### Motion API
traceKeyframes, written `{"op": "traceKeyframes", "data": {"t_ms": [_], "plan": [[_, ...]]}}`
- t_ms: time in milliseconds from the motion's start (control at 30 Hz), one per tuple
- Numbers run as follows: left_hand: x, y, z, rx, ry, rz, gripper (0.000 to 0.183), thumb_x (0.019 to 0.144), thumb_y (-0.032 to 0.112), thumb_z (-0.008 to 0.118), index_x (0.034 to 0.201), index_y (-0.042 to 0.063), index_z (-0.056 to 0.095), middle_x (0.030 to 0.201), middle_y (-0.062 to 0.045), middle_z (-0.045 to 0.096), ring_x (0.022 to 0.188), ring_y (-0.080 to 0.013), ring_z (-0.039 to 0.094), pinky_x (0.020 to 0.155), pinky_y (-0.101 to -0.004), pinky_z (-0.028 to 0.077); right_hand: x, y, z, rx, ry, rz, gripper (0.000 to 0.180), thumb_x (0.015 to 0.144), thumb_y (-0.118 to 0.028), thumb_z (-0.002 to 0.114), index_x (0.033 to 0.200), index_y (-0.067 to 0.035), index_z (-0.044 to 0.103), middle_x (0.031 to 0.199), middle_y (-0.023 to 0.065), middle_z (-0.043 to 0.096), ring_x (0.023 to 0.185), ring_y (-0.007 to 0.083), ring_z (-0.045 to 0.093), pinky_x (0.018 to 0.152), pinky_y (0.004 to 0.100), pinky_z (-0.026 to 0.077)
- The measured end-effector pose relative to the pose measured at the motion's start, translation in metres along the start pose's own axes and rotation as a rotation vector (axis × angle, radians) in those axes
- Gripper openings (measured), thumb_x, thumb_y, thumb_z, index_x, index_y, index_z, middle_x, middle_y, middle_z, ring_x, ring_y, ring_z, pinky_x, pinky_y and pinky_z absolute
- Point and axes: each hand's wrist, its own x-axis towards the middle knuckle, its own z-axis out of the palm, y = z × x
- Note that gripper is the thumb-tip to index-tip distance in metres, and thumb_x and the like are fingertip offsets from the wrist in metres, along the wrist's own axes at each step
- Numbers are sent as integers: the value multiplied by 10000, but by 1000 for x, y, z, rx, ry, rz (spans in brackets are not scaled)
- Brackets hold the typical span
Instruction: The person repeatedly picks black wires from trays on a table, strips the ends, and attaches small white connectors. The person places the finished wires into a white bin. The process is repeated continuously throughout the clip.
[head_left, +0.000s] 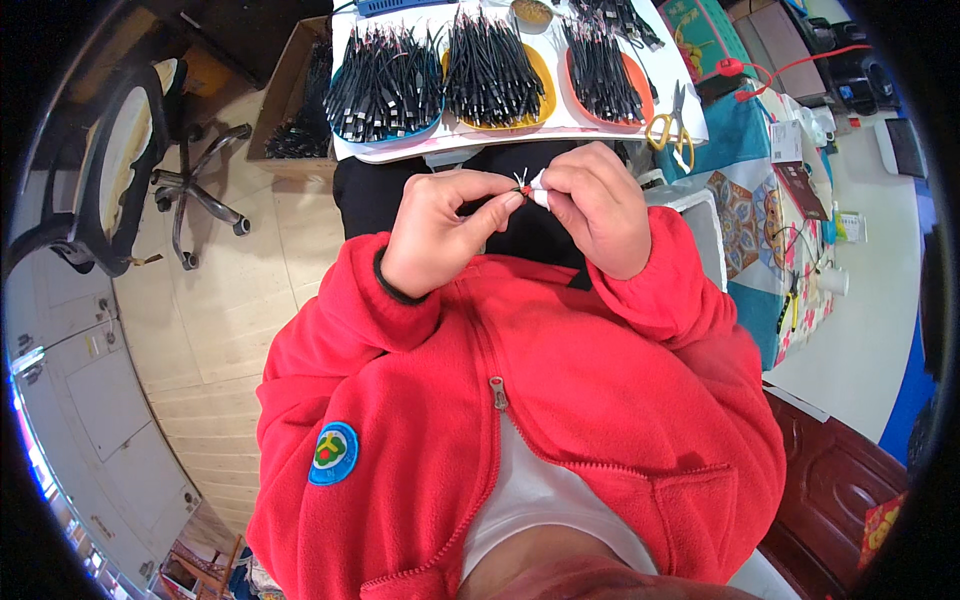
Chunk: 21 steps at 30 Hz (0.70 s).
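My left hand pinches thin wires between thumb and forefinger, just above my lap. Red and black insulation shows on them, and fine pale ends fan upward from the pinch. Opposite it, my right hand meets the same wires with its thumb and forefinger, whose tips have white coverings. The rest of the cable is hidden by my hands. Beyond them, on the white table, black cables with plugs fill a blue tray, a yellow tray and an orange tray.
Yellow-handled scissors lie at the table's right corner. A cardboard box of black cables stands left, near an office chair. To the right are a white foam box and a cloth-covered table bearing pliers.
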Motion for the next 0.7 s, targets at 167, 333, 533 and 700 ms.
{"op": "traceKeyframes", "data": {"t_ms": [167, 333, 533, 700], "plan": [[-2, -1, 7, 426, 81, 332, 109, 801, -7, 633, 909, -27, 631, 688, -124, 595, 597, -259, 599, 535, -316, 475, -6, -1, 11, 81, -57, 264, 150, 775, -24, 643, 891, -14, 549, 812, 124, 554, 729, 295, 551, 680, 346, 456], [-5, -5, -1, 237, -65, 194, 86, 841, 7, 598, 895, -38, 647, 726, -128, 608, 640, -188, 595, 564, -265, 464, -8, 5, 1, 976, -336, 836, 181, 866, -112, 615, 1019, -25, 576, 850, 30, 591, 740, 68, 518, 640, 213, 407], [-8, -7, -19, -438, -356, -124, 125, 900, 31, 574, 950, -42, 663, 796, -52, 638, 662, -71, 539, 604, -205, 445, -2, -11, -17, 368, -245, 117, 356, 754, -19, 681, 1098, -52, 596, 974, 85, 639, 788, 198, 619, 641, 279, 471], [-16, -3, -18, -551, -403, -152, 131, 896, 34, 582, 980, -43, 647, 806, -56, 637, 659, -71, 535, 588, -199, 432, 2, -27, -13, 283, -128, -46, 194, 731, -38, 692, 907, -52, 610, 817, 89, 617, 726, 268, 599, 629, 341, 483]]}}
